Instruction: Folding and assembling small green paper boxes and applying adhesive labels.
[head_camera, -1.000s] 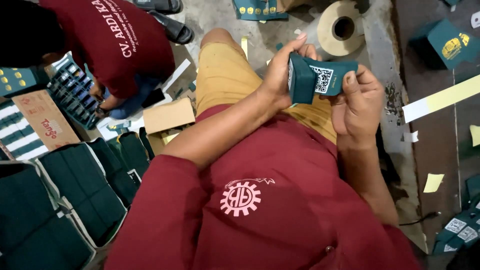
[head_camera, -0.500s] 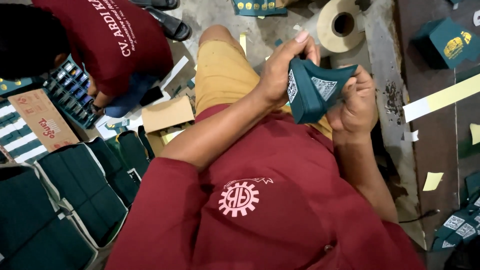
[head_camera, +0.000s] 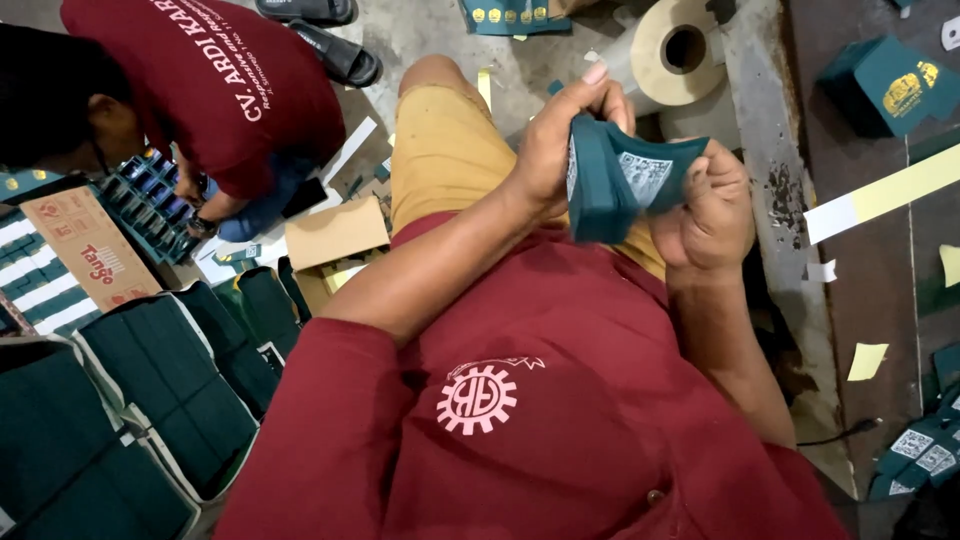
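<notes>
My left hand (head_camera: 557, 150) and my right hand (head_camera: 712, 205) both grip one small dark green cardboard box (head_camera: 610, 190) in front of my chest, above my lap. The box is partly folded, and a white square printed patch shows on its upper face. My left fingers curl over its top left edge. My right hand pinches its right end. Below the hands are my red shirt (head_camera: 560, 400) and my mustard-coloured shorts (head_camera: 445, 150).
Another person in a red shirt (head_camera: 225, 90) bends over a tray of small boxes (head_camera: 150, 205) at the upper left. Stacks of flat green cartons (head_camera: 160, 390) fill the lower left. A tape roll (head_camera: 680, 50), a green box (head_camera: 885, 85) and paper strips lie at the right.
The green box has turned and been squeezed between my hands; its printed patch now faces up and right. My hands stay in about the same place.
</notes>
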